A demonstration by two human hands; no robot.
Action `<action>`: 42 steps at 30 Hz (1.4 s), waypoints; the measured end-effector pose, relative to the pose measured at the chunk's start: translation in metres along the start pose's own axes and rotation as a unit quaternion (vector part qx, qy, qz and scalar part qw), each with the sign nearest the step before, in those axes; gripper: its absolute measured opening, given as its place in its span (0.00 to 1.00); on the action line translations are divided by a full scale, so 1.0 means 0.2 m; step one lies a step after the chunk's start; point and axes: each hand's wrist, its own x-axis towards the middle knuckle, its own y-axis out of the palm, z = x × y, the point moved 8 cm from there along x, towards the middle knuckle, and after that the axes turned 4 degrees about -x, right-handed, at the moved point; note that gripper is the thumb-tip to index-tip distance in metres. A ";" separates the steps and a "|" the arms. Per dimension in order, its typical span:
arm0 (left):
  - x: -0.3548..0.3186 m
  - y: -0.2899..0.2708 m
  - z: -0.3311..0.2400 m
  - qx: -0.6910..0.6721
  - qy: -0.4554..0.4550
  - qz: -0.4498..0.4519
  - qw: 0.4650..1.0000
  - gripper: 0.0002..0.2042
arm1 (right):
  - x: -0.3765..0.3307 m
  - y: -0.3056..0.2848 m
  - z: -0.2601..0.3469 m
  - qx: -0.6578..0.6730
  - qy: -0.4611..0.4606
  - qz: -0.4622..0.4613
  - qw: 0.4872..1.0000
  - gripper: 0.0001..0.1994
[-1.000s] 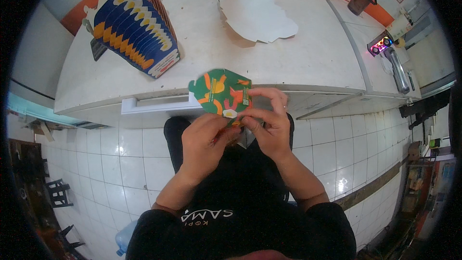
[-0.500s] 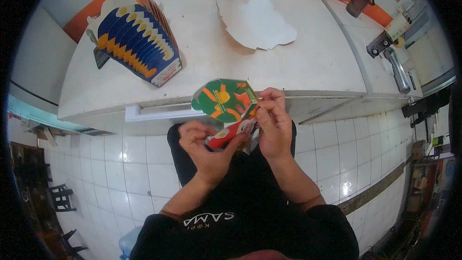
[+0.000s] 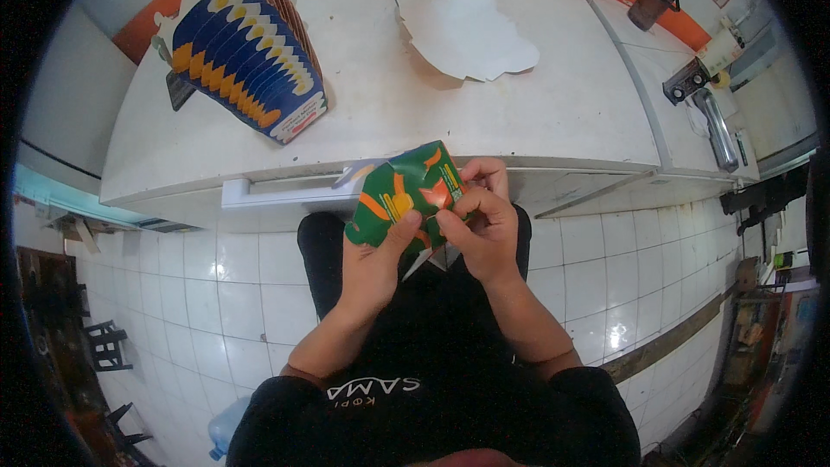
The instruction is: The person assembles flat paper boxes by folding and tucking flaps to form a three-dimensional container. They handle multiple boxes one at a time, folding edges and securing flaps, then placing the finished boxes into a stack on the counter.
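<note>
A green cardboard food box (image 3: 399,186) with orange and yellow print is held above my lap, just in front of the table edge. My left hand (image 3: 372,270) grips its near left part, thumb pressed on the printed face and the other fingers hidden behind. On its right edge, my right hand (image 3: 482,223) pinches the card between thumb and bent fingers. A white inner flap shows below the green panel. Back left on the table leans a stack of nested blue cardboard boxes (image 3: 242,65) with orange and white print.
The white tabletop (image 3: 363,60) bears a white, wavy-edged sheet (image 3: 471,35) at the back. To the right stand a dark bottle (image 3: 654,0), a black device (image 3: 686,81) and a long silver object (image 3: 715,130). A white handle (image 3: 277,193) juts from the table front.
The green panel has folded down toward me over the red side, which no longer shows. My left thumb has moved onto the green face, and my right fingers have shifted along its edge.
</note>
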 end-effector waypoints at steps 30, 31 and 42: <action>-0.01 0.00 0.19 -0.015 -0.136 0.074 0.988 0.15 | 0.08 0.06 -0.01 0.049 0.069 0.090 0.992 0.40; -0.01 -0.02 0.20 -0.033 -0.167 0.057 0.984 0.16 | 0.08 0.08 -0.01 0.085 0.097 0.118 0.985 0.43; 0.00 -0.04 0.27 -0.225 -0.286 0.052 0.930 0.23 | 0.06 -0.03 -0.06 0.110 0.020 0.078 0.991 0.47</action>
